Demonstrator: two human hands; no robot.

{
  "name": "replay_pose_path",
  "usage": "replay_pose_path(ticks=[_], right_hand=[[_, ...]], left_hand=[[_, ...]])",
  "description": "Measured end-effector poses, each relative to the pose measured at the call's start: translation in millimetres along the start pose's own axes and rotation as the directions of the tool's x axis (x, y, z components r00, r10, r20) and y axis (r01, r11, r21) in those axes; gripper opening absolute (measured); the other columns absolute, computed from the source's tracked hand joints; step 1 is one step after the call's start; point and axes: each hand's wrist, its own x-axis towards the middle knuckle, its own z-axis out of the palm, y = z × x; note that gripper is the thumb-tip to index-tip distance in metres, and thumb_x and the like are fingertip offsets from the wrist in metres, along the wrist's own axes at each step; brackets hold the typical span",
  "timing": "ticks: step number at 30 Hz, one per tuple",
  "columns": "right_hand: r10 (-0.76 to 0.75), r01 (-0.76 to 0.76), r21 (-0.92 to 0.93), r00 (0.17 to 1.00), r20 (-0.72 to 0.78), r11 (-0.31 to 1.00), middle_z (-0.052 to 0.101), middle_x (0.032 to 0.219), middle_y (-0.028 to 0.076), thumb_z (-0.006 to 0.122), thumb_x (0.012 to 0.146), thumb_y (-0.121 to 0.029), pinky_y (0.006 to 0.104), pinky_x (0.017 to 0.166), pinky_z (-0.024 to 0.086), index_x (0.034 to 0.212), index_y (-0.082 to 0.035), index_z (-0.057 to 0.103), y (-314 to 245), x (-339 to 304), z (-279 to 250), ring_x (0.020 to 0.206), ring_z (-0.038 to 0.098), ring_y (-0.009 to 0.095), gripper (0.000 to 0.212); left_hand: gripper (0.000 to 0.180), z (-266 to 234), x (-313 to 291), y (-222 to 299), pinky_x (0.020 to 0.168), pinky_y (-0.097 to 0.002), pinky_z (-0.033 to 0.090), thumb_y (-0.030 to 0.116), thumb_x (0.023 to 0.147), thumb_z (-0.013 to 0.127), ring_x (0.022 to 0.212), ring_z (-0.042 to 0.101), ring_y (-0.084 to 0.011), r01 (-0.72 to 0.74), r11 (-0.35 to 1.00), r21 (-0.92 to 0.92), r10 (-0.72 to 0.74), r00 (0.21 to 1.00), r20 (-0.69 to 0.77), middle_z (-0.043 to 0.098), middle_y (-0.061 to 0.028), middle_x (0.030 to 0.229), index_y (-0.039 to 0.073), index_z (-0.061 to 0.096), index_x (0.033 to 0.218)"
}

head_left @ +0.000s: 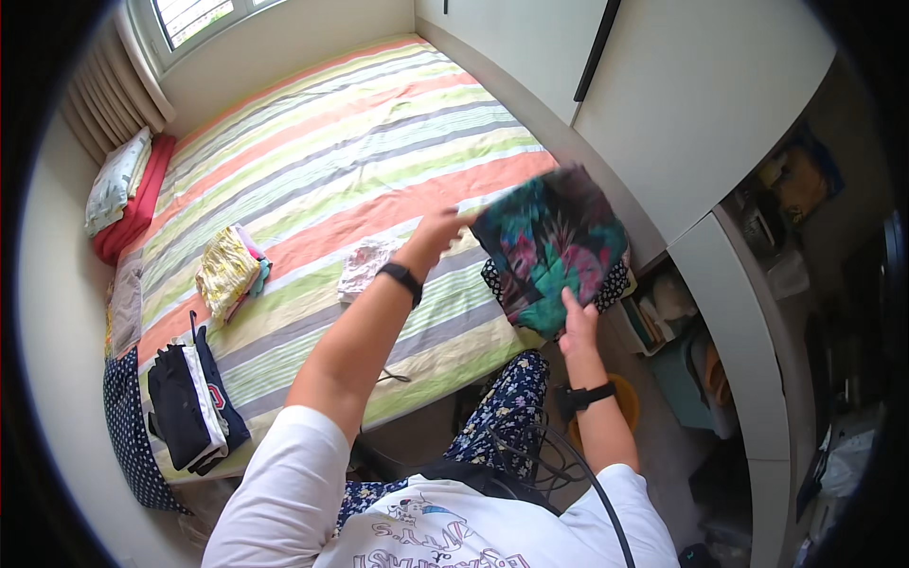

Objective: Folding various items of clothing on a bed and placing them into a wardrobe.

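black-green floral cloth [559, 241], softly squarish, is pinched by the right hand [579, 329]; left hand [436, 239] blurred, grip unclear.

white T-shirt [426, 516]: printed lettering [418, 533] | dark blue garment [227, 417]: red-and-white letter-like emblem [216, 397]

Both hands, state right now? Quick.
Left hand: beside the left edge of the dark floral cloth, blurred; grip cannot be told.
Right hand: closed, holding the dark floral cloth, thumb over its front.
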Motion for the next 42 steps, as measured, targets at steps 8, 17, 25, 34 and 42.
replay_pose_path(ticks=[8,17,25,34,42], right_hand=[[0.036,-0.095,-0.406,0.988,-0.152,0.909,0.065,0.109,0.016,0.061,0.092,-0.043,0.0365,0.083,0.049,0.112,0.009,0.061,67.6,58.5,-36.9,0.096,0.062,0.023,0.055],[-0.006,-0.073,-0.289,0.964,-0.265,0.954,0.06,0.124,0.015,0.065,0.092,-0.032,0.0378,0.094,0.047,0.126,0.006,0.054,26.0,171.3,-31.2,0.108,0.06,0.024,0.052],[-0.379,-0.014,-0.644,0.799,-0.468,0.765,0.061,0.117,0.019,0.06,0.092,-0.027,0.0428,0.088,0.049,0.123,0.005,0.054,26.8,188.4,-119.3,0.101,0.062,0.031,0.045],[-0.53,0.286,-0.786,0.608,0.591,-0.548,0.05,0.136,0.015,0.067,0.085,-0.024,0.0486,0.098,0.042,0.117,-0.007,0.061,27.3,68.5,7.6,0.121,0.048,0.035,0.036],[0.516,-0.233,-0.541,0.722,0.461,0.808,0.062,0.115,0.014,0.063,0.095,-0.032,0.0364,0.086,0.053,0.128,-0.003,0.047,120.7,30.9,183.9,0.103,0.063,0.024,0.047]], left_hand=[[0.035,-122.9,-101.4,-199.8,0.068,-0.0282,0.051,0.027,0.091,0.067,0.079,0.066,-0.0141,0.337,0.941,-0.034,-0.338,0.941,-0.01,0.067,-0.0038,0.094,0.007,0.058,0.118],[0.027,-161.2,-197.9,-272.9,0.061,-0.0262,0.054,0.023,0.093,0.064,0.076,0.069,-0.0184,0.362,0.756,-0.545,-0.548,0.805,-0.226,0.069,-0.0078,0.09,0.009,0.057,0.115],[0.025,-151.0,-183.4,-274.8,0.058,-0.0262,0.055,0.023,0.093,0.063,0.072,0.07,-0.0171,0.327,0.779,-0.535,-0.528,0.802,-0.279,0.07,-0.0083,0.091,0.01,0.059,0.114],[0.034,-191.9,-190.3,-313.2,0.08,-0.0399,0.053,0.026,0.091,0.062,0.092,0.065,-0.0262,0.231,0.895,0.381,0.178,0.599,-0.781,0.067,-0.01,0.105,0.008,0.057,0.12],[0.061,-179.1,-193.3,-328.6,0.115,-0.0471,0.019,0.041,0.091,0.054,0.14,0.027,-0.0274,0.644,0.408,0.647,0.459,0.468,-0.755,0.036,-0.0096,0.147,0.016,0.037,0.144]])
